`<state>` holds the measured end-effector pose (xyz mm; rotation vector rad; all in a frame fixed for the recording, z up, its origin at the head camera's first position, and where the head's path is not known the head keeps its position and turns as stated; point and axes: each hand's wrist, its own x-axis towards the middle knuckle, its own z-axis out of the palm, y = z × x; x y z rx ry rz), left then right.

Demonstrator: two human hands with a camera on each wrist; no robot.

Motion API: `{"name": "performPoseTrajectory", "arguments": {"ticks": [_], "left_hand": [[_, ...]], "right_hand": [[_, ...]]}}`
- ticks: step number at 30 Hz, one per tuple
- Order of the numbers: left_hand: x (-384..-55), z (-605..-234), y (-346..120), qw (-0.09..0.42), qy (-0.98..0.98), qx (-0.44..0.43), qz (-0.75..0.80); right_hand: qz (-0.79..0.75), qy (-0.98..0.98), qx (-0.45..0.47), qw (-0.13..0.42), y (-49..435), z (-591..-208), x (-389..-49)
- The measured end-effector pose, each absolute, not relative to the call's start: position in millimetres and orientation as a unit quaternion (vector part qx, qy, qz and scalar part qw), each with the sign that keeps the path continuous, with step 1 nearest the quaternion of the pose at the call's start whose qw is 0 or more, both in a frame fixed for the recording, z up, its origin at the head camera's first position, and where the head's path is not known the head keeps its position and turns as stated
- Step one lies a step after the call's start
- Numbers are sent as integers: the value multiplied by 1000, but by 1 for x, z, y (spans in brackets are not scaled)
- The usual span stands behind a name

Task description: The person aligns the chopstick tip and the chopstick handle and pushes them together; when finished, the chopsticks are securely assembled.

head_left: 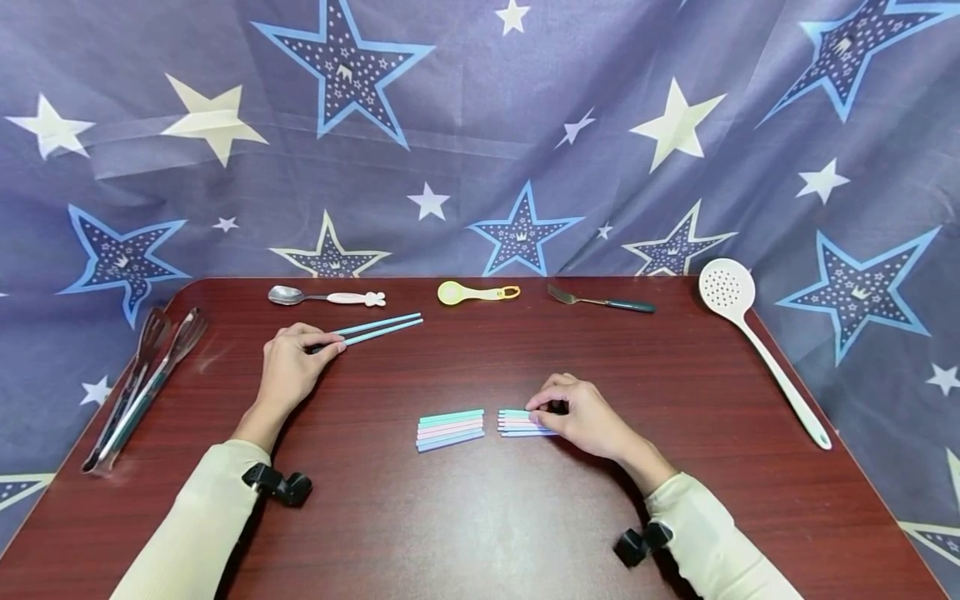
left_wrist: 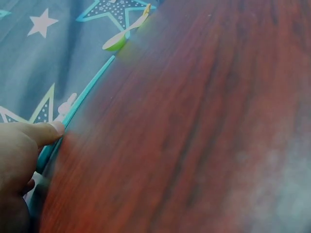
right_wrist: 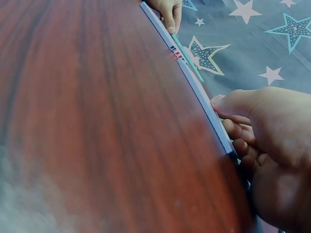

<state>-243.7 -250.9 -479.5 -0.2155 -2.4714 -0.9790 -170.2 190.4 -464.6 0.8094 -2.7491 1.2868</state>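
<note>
My left hand [head_left: 288,367] pinches a pair of light-blue chopsticks [head_left: 384,332] near their dark ends, thumb and fingertips together. They point right, their free ends slightly apart. My right hand [head_left: 592,417] curls over a row of pastel sticks [head_left: 517,422], thumb and index fingertip pinching at its far edge; its right end is hidden under the hand. A second row of green, pink and violet sticks [head_left: 450,429] lies just left of it, a narrow gap between. In the right wrist view, my thumb rests at the edge of a violet stick [right_wrist: 201,98].
Along the back edge lie a spoon with a pink handle [head_left: 348,297], a yellow measuring spoon [head_left: 476,292] and a dark-handled fork [head_left: 607,302]. Metal tongs [head_left: 146,392] lie at the left edge. A white slotted skimmer [head_left: 772,358] lies along the right edge. A starred curtain [head_left: 450,100] hangs behind.
</note>
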Motion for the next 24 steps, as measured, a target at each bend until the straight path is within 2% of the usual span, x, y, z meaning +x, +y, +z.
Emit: {"name": "performPoseTrajectory", "arguments": {"ticks": [14, 24], "left_hand": [[-245, -479, -251, 227, -906, -76, -349], [-233, -459, -236, 213, -902, -68, -370]], "right_hand": [[411, -875, 257, 2, 191, -467, -171], [407, -876, 259, 6, 191, -468, -171]]}}
